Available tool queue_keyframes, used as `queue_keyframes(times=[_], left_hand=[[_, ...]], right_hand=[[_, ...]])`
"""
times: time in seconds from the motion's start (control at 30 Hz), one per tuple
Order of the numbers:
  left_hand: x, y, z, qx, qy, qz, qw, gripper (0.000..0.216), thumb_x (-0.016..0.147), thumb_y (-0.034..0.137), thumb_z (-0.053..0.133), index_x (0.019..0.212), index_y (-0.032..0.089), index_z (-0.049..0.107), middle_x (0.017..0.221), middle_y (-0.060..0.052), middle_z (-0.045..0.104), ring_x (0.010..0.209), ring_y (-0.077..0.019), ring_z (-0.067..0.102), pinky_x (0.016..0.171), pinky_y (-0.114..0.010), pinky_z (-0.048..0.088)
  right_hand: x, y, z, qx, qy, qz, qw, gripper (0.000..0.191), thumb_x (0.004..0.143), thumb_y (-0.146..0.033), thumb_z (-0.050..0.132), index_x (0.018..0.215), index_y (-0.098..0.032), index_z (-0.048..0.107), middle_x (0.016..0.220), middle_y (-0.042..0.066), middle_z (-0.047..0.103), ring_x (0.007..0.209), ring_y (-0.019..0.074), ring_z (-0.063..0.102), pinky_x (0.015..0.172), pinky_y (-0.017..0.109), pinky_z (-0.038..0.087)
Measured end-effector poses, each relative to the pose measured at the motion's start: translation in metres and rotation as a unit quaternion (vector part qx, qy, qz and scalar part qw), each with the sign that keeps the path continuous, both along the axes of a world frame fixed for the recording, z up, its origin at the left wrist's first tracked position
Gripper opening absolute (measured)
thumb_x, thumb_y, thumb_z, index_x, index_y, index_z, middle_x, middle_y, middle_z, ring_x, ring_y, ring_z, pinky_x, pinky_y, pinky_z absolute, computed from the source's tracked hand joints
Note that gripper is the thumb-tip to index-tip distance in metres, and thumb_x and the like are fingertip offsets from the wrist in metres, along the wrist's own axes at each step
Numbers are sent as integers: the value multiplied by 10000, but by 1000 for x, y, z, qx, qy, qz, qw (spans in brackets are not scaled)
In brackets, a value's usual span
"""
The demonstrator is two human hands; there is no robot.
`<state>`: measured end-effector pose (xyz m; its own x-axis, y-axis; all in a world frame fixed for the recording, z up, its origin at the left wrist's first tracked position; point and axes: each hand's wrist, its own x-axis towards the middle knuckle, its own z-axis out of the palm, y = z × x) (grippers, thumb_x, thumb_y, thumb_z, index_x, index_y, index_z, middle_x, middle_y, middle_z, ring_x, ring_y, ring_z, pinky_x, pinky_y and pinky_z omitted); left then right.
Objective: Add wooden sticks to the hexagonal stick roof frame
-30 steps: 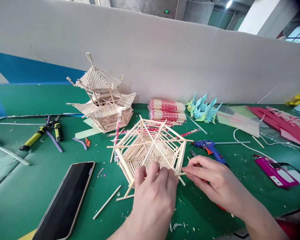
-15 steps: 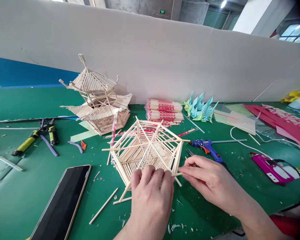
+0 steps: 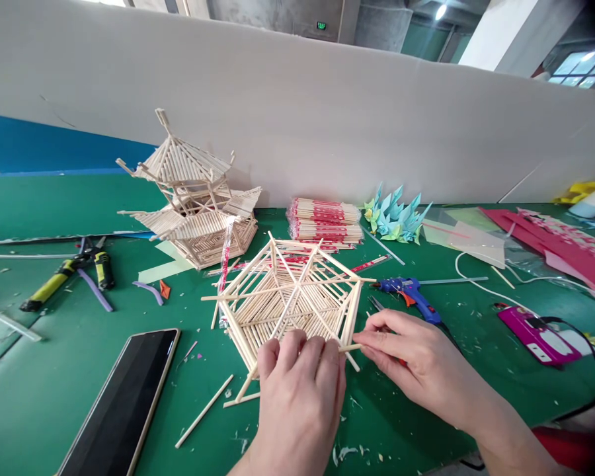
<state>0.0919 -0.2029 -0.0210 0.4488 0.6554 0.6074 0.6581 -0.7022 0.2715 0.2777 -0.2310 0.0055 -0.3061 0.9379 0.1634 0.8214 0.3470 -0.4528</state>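
A six-sided wooden-stick framework [image 3: 233,330] stands on the green table, with a lattice floor and crossing sticks on top. My left hand [image 3: 300,390] has its fingers curled down over the near edge of it, and they hide that side. From under those fingers a thin wooden stick [image 3: 350,348] pokes out to the right. Its right end is pinched between the thumb and fingers of my right hand [image 3: 414,357]. Just beyond my right hand lie the tips of some pliers [image 3: 375,303], mostly hidden, and a blue glue gun [image 3: 411,295].
A stick pagoda [image 3: 193,198] stands at back left, near wrapped chopstick bundles [image 3: 324,221] and folded paper pieces [image 3: 396,215]. A phone [image 3: 121,403], yellow-handled cutters [image 3: 54,284] and a loose stick [image 3: 204,411] lie leftward. At right is a magenta power strip [image 3: 538,337] with cords.
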Motion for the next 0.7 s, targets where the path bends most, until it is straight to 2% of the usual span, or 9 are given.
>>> queue_keyframes(times=[0.7], left_hand=[[-3,3,1,-46,38,-7,998,150,893,191,481,834,209,618,762,-7,666,782,-211,526,714,-373,304]], right_hand=[[-2,2,2,16,-14,-9,1000,223,931,-209,433,932,-212,656,886,36,595,790,139,558,743,281,447]])
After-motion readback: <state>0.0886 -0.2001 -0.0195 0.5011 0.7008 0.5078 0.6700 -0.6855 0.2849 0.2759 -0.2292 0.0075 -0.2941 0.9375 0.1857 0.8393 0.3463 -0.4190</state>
